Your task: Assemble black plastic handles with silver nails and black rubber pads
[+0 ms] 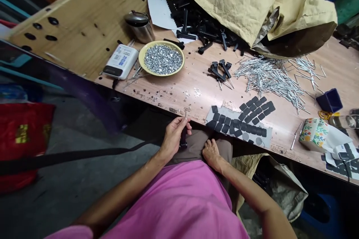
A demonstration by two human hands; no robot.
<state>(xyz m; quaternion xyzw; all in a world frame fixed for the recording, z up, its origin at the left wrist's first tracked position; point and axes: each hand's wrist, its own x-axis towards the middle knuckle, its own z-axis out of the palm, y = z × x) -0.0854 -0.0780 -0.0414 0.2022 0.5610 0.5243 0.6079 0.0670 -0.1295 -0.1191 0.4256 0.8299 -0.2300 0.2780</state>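
My left hand (174, 134) is closed in front of the table edge, gripping a small black part (183, 140) with a thin metal pin (185, 114) sticking up from its fingertips. My right hand (211, 152) rests in my lap on my brown trousers, fingers curled down; what they hold, if anything, is hidden. Just beyond my hands, a grey sheet (266, 138) carries several black rubber pads (243, 119). A yellow bowl (162, 71) full of small shiny nuts stands further back on the left.
A heap of long metal pins (270, 76) lies at the right. Black plastic parts (204, 26) spill from a big paper sack (252, 0). Also here: a steel cup (139, 26), a white power bank (121, 61), a blue box (329, 101), a flowered tissue pack (314, 132).
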